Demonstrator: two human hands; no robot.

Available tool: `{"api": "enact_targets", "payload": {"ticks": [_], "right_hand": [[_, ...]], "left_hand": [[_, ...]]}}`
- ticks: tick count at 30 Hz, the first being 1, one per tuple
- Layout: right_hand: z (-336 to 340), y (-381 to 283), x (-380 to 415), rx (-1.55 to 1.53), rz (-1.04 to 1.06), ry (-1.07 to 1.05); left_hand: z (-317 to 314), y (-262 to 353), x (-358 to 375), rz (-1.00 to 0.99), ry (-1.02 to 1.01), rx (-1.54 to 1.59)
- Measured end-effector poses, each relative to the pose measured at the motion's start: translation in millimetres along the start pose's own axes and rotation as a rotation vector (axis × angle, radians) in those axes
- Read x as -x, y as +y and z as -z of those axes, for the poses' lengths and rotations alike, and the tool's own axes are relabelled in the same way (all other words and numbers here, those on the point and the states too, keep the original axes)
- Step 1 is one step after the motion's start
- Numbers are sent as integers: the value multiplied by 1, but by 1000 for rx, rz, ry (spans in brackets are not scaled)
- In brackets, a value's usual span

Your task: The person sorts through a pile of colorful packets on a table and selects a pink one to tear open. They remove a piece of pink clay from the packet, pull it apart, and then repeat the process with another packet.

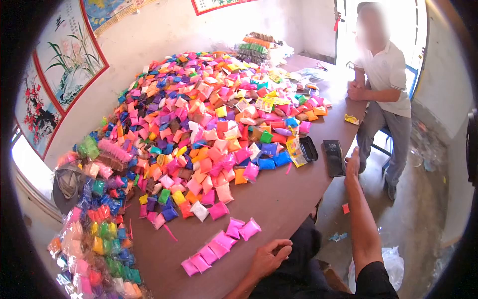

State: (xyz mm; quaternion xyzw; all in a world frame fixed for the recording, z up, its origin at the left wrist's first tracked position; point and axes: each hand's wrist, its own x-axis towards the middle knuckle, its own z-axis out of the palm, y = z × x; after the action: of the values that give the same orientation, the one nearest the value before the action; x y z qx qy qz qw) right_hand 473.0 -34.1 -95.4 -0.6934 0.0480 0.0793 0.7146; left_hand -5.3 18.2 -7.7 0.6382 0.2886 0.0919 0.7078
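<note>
Pink packs (217, 248): lying on the table (279, 204) in a slanting row, just in front of the pile (199, 119).
Left hand (271, 255): showing in front of the pile, near the pink packs; its fingers are curling loosely, about half open, gripping nothing visible.
Right hand (352, 163): reaching out to the right of the pile, just beside the phone; it is turning edge-on, so how far it is opening, or whether it is touching the phone, cannot be told.
Phone (333, 158): lying right of the pile, near the table's edge.
Case (308, 149): black, lying against the pile's right side, beside a yellow wrapper (296, 153).
Pile: heaping up small packs of pink, orange, blue, white and green.
Bagged packs (102, 239): spreading in clear plastic, left of the pile.
Other person (381, 74): leaning over the table, right of the pile, clasping both hands (355, 92).
Pictures (72, 65): hanging behind the pile, on its left.
</note>
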Motion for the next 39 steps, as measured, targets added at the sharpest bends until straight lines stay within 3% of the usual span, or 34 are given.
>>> {"api": "enact_targets", "payload": {"ticks": [2, 4, 9, 14, 19, 22, 25, 28, 35, 39], "right_hand": [[6, 5, 18, -228, -75, 58], [23, -12, 71, -231, -184, 149], [50, 59, 170, 108, 217, -92], [38, 14, 251, 255, 624, -231], [-3, -30, 278, 309, 947, -383], [-37, -35, 283, 252, 975, -461], [-59, -14, 285, 280, 795, -517], [-60, -10, 287, 378, 900, -423], [-59, -18, 293, 358, 804, -439], [-59, -15, 291, 366, 802, -432]], "left_hand": [[-2, 0, 0, -4, 25, -7], [-2, -9, -2, -38, 32, 1], [-6, -9, -1, -73, 34, -13], [-6, -11, -3, -136, 36, -26], [-8, -14, -2, -208, 75, -117], [-9, -15, -3, -265, 88, -127], [-6, -8, 0, -257, 74, -190], [-7, 0, 3, -231, 73, -206], [11, 32, 8, -160, -80, -215], [68, 103, -15, -241, 130, -364]]}}
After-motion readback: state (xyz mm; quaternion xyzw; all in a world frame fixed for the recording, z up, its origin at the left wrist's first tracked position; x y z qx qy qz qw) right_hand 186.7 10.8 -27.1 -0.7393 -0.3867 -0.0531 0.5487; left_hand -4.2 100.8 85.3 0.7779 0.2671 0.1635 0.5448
